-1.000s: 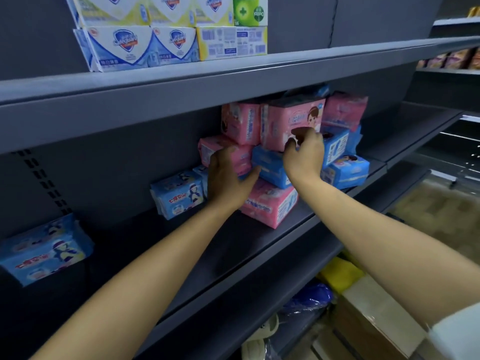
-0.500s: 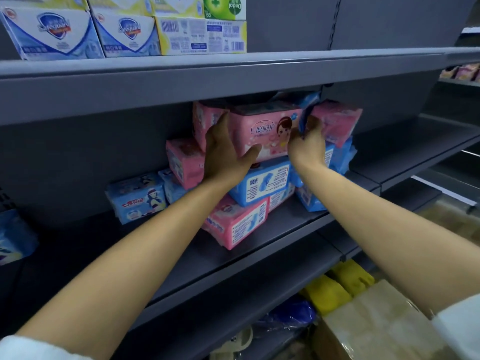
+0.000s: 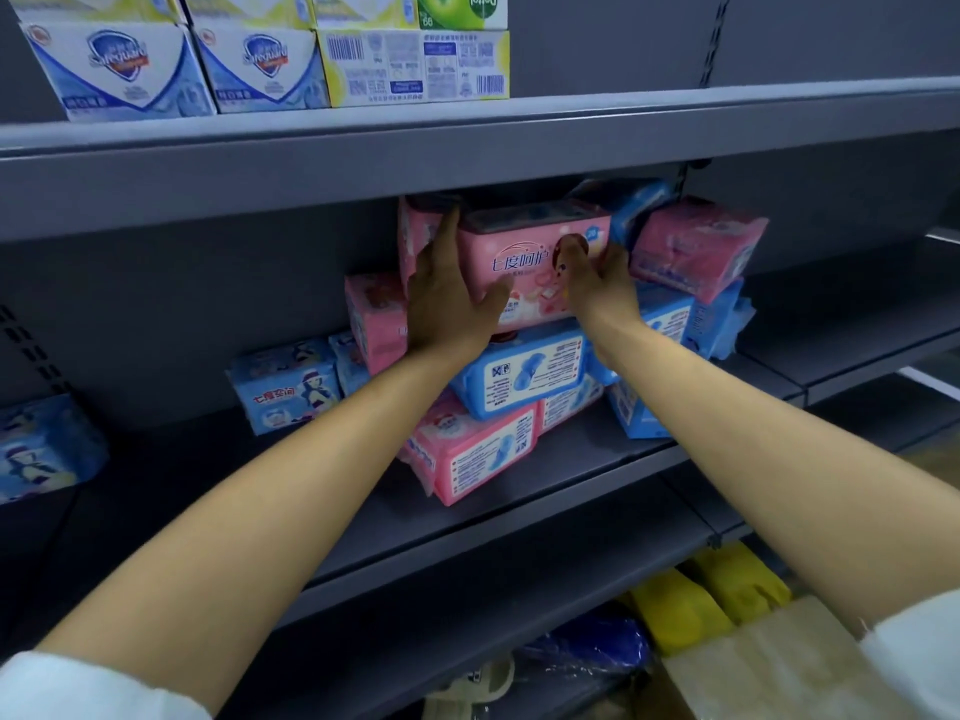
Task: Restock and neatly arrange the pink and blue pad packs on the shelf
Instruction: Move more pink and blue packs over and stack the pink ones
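Note:
A heap of pink and blue pad packs sits on the grey middle shelf [image 3: 519, 517]. On top lies a pink pack [image 3: 524, 262] with a printed front. My left hand [image 3: 447, 298] grips its left end, thumb across the front and fingers round the side. At its right end my right hand [image 3: 597, 278] holds it, thumb on the front. Under it lies a blue pack [image 3: 524, 374], and below that a pink pack [image 3: 478, 452] at the shelf front. Another pink pack [image 3: 696, 246] tilts at the right. A lone blue pack [image 3: 285, 389] stands to the left.
The upper shelf [image 3: 467, 153] hangs low over the heap and carries soap boxes [image 3: 124, 70]. Another blue pack [image 3: 41, 449] sits at the far left. Below are yellow bags [image 3: 711, 595] and a cardboard box [image 3: 779, 667]. Bare shelf lies to the right [image 3: 841, 314].
My left hand rose from the lower packs to the top pink pack's left end. My right hand shifted onto that pack's right end. The view moved closer.

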### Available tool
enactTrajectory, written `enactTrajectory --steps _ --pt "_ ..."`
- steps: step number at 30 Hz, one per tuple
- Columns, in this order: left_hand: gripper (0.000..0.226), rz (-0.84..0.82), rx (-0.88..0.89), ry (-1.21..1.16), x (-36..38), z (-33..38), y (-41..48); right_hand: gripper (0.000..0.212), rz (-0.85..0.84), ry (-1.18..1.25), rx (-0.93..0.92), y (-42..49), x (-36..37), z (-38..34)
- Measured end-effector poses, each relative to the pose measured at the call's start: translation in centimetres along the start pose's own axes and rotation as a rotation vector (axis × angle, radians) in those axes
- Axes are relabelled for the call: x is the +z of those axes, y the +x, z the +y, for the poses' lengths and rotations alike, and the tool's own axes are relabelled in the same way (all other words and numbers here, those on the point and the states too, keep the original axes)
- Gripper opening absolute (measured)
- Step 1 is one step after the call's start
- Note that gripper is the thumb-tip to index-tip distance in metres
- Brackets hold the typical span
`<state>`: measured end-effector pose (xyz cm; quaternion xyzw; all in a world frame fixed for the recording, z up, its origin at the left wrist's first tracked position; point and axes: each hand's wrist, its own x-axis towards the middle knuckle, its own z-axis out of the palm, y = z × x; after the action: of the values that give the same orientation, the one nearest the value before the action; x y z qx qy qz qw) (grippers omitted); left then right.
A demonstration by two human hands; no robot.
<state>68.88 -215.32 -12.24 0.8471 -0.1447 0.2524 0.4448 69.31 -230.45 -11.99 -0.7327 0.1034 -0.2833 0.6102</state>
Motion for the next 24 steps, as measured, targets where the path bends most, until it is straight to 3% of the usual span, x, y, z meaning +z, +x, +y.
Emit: enactTrajectory --steps 9,12,17,21,24 --pt "0.083 0.064 0.002 -0.030 -2.4 -0.5 -1.2 0.030 -0.051 0.009 -0.052 -2.4 0.9 -1.2" --pt "0.082 0.092 -0.029 -0.044 -4.4 -1.1 -2.1 0.037 -0.075 -0.008 -0.081 -3.9 2.3 -1.9" --pt "0.089 0.162 -0.122 -0.153 -8.9 -2.8 -3.5 0.040 -0.120 -0.027 -0.124 -6.7 5.9 -3.2" --pt "0.077 0.144 -0.277 -0.226 -12.6 -5.2 -4.8 0.052 -0.164 -0.042 -0.164 -9.4 8.8 -4.1" --pt "0.077 0.164 -0.332 -0.340 -15.2 -7.2 -6.1 0.040 -0.216 -0.036 -0.161 -11.5 10.8 -4.4"
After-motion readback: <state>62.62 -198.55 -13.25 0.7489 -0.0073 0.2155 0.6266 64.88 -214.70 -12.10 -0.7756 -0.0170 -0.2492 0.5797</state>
